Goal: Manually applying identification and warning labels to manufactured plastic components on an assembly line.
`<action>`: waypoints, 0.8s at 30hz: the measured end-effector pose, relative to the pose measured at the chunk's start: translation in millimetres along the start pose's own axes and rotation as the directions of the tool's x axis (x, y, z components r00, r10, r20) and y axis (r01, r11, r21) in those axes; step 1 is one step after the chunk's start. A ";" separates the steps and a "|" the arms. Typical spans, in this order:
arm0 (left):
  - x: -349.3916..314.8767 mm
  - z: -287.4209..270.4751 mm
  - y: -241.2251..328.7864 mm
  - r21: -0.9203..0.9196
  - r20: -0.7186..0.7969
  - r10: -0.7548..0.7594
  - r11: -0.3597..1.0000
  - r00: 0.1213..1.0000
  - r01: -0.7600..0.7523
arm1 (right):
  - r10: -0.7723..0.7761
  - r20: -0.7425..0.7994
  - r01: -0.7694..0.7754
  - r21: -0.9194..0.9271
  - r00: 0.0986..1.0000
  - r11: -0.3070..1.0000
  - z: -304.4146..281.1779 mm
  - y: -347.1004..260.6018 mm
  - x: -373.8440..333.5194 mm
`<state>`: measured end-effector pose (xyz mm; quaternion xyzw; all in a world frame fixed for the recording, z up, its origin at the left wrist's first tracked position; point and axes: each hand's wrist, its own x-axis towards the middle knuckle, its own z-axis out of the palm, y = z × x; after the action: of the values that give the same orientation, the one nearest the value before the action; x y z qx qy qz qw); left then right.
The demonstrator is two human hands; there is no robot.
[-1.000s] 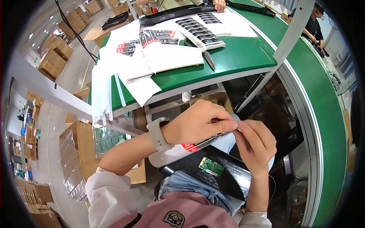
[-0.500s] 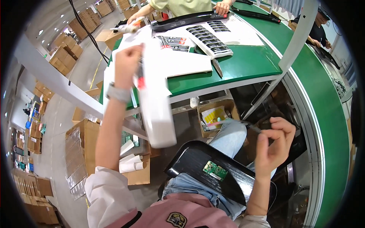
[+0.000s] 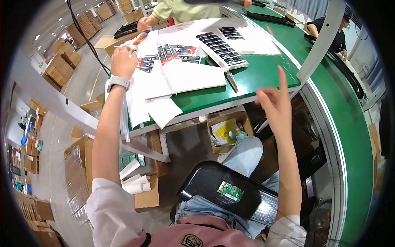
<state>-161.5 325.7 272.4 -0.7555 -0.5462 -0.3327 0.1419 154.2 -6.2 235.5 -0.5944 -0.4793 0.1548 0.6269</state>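
My left hand (image 3: 124,62) is at the left end of the green table, its fingers curled round something small and whitish that I cannot make out. Just beyond it lies an orange-and-white object (image 3: 140,39). My right hand (image 3: 275,105), slightly blurred, hovers by the table's front edge, with the index finger stretched, the thumb apart and nothing visible in it. Sheets of black-and-red labels (image 3: 168,54) rest on white paper (image 3: 193,78) between my hands. On my lap lies a glossy black plastic panel (image 3: 205,177), a small green circuit board (image 3: 230,191) on it.
A stack of black label strips (image 3: 224,51) and a pointed metal blade (image 3: 232,81) lie on the table. Across it, a co-worker's hand (image 3: 145,24) is visible. Beneath are cardboard boxes, one with rolled white paper (image 3: 136,185). A white post (image 3: 323,45) stands at right.
My left hand has moved up and left, and the white label sheet it carried now lies on the table. My right hand has risen toward the table edge. The co-worker's dark long part has lifted away.
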 end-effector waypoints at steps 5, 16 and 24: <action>-37.2 -31.1 113.4 -0.518 -0.030 0.319 0.805 0.947 -0.288 | -0.176 -0.118 0.073 -0.594 0.977 0.801 37.1 51.9 113.3; -58.5 -17.2 205.2 -0.705 0.160 0.482 0.666 0.862 -0.242 | -0.103 -0.240 -0.039 -0.522 0.965 0.852 39.7 66.1 141.5; -48.9 5.2 246.3 -0.577 -0.339 0.638 0.440 0.692 -0.688 | -0.144 -0.161 0.151 0.030 0.976 0.988 31.0 50.5 106.7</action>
<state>57.9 203.6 273.2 -0.8928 -0.0439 -0.4483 0.0004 201.4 106.1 229.7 -0.5541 -0.4675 0.0702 0.6852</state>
